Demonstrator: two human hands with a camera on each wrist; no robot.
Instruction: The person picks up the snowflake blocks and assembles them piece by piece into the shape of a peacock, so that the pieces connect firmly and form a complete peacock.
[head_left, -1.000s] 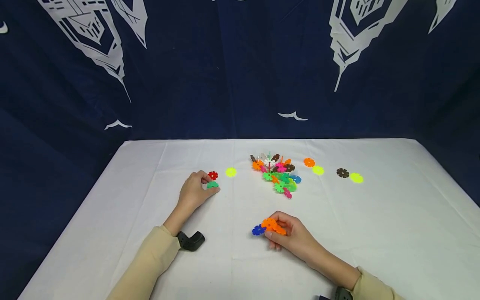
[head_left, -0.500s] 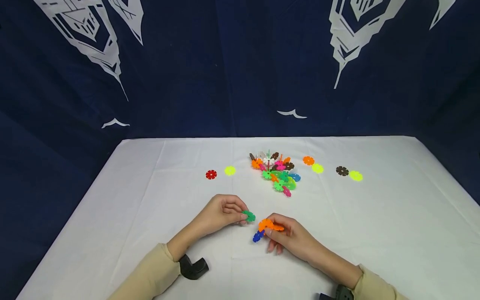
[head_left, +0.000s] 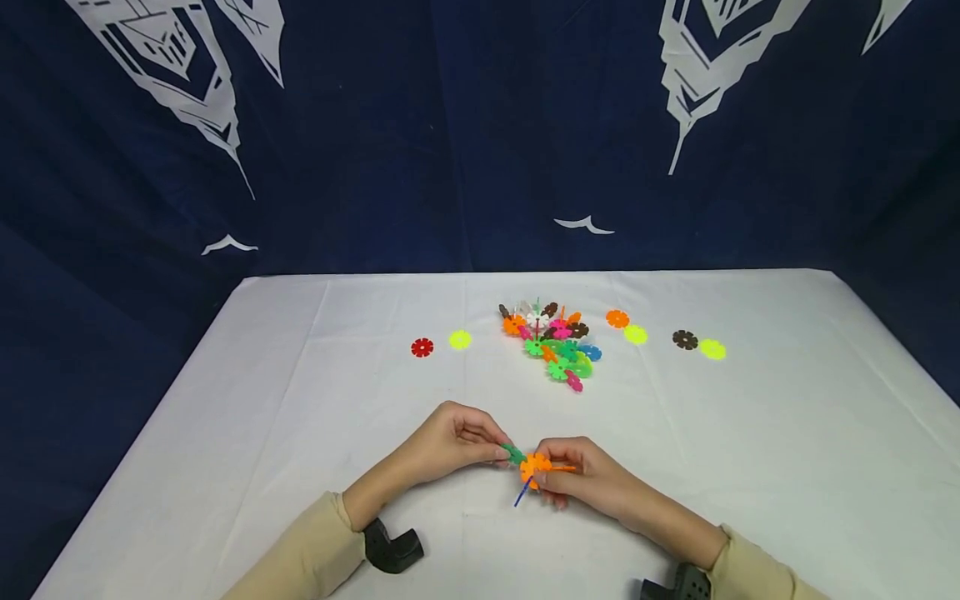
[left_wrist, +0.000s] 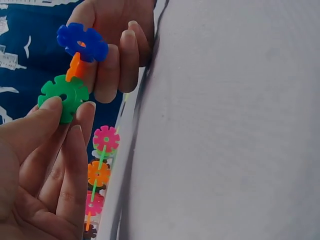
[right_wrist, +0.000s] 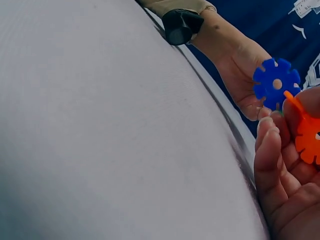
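My left hand [head_left: 453, 447] pinches a green notched snowflake disc [left_wrist: 75, 100] between thumb and fingers. My right hand [head_left: 592, 479] grips a small cluster of joined discs: an orange disc [head_left: 532, 468], a second orange disc [right_wrist: 306, 142] and a blue disc [right_wrist: 267, 90]. In the left wrist view the green disc's rim meets the edge of the first orange disc; how deep their slots sit in each other cannot be told. Both hands are close together above the front middle of the white table. Fingers partly cover the orange discs.
A joined multicoloured disc build [head_left: 558, 342] stands at the table's back middle. To its left lie a red disc [head_left: 422, 347] and a yellow disc [head_left: 461, 339]. Orange [head_left: 618, 319], yellow and dark brown [head_left: 685, 340] discs lie to its right. A dark blue curtain [head_left: 480, 167] hangs behind.
My left hand has picked up the green disc beside the red one and brought it right and nearer, against the orange disc. My right hand has turned its cluster, so the blue disc now appears edge-on.
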